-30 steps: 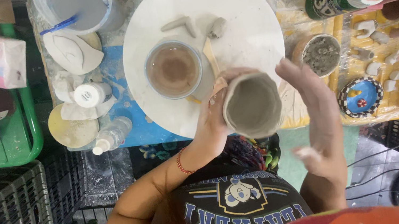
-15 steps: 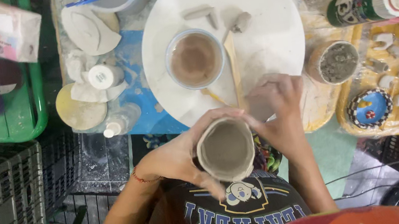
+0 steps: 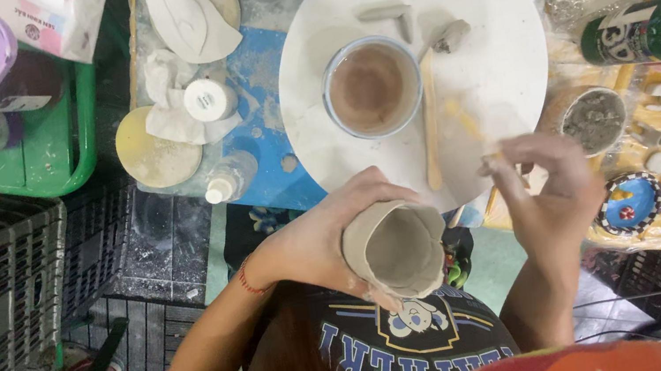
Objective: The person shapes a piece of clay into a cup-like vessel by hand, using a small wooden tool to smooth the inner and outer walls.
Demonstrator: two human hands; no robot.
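The person is wearing a dark T-shirt (image 3: 394, 354) with blue-and-white block lettering and a small cartoon badge — sleeves short, forearms bare. A thin red string bracelet (image 3: 246, 278) is circling the left wrist — long reddish-brown hair is falling forward.
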